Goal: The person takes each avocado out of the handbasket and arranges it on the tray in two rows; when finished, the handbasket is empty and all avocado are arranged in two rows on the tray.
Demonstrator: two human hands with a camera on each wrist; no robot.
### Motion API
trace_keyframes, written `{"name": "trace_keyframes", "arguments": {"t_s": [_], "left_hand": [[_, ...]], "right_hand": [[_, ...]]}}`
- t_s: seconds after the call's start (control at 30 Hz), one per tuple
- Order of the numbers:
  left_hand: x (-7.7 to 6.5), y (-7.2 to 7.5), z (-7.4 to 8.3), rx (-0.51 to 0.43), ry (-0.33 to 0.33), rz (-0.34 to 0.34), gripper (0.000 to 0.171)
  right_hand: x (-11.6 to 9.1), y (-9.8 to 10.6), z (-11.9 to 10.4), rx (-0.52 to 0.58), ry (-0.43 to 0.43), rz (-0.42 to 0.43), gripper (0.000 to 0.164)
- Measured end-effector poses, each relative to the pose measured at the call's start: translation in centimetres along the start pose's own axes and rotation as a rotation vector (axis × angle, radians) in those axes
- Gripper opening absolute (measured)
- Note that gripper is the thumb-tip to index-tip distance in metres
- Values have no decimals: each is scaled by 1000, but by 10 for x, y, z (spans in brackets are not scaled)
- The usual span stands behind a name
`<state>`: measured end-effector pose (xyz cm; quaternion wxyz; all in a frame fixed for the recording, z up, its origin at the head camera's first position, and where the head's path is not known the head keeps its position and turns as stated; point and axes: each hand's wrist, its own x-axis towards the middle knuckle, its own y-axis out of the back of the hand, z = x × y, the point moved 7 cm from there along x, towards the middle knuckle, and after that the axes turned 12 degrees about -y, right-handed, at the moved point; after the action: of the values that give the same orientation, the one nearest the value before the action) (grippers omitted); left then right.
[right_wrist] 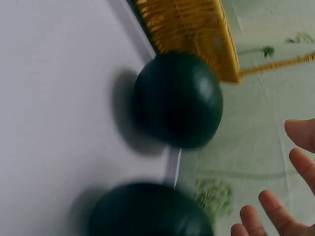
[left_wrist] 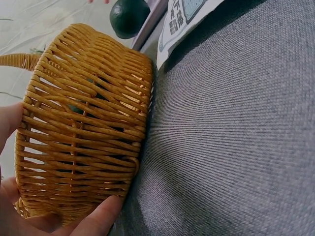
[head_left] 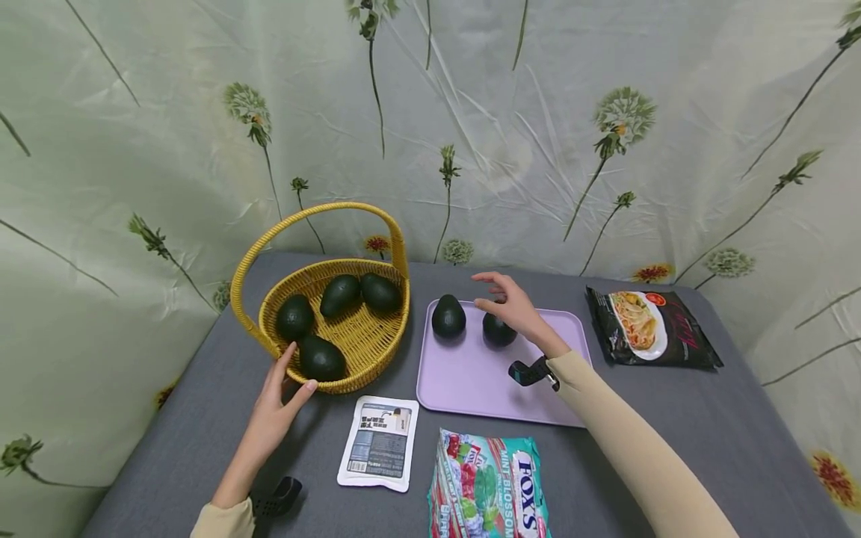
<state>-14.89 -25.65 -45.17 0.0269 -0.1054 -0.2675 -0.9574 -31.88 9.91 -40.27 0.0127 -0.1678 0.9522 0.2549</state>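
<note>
Grey surface (head_left: 188, 418) below, golden basket (head_left: 359, 340) at my left holding four avocados (head_left: 339, 297), lilac tray (head_left: 464, 381) at my right bearing two more: looks like I'm shifting avocados between them. Left grip (head_left: 272, 402) holds the basket's near rim. Right grip (head_left: 514, 305) hangs by the tray's right-hand avocado (head_left: 498, 333), wide, empty, fingers pointing left; next, I reckon, calls for lowering and curling round it.
</note>
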Motion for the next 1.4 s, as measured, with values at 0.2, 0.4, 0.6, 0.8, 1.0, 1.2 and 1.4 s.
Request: {"name": "trace_keyframes", "arguments": {"t_s": [0.2,0.4,0.6,0.8,1.0,1.2,1.4], "left_hand": [[0,0,-1,-2,-17,2,73],[0,0,-1,-4,-18,0,73],[-1,-1,-1,-7,-17,5,72],[-1,0,-1,-4,-6,9,73],[0,1,0,-6,-4,8,73],[0,1,0,-5,-8,13,73],[-1,2,-1,-8,1,16,73]], "right_hand": [[15,-35,-37,-2,104,-53,43],[30,-81,-70,-13,176,-137,42],[48,-116,-90,-57,173,-182,43],[64,-135,-98,-172,139,-209,43],[73,-150,-101,-309,41,-257,44],[75,-167,-101,-444,15,-320,44],[70,-178,-100,-457,17,-373,43]]}}
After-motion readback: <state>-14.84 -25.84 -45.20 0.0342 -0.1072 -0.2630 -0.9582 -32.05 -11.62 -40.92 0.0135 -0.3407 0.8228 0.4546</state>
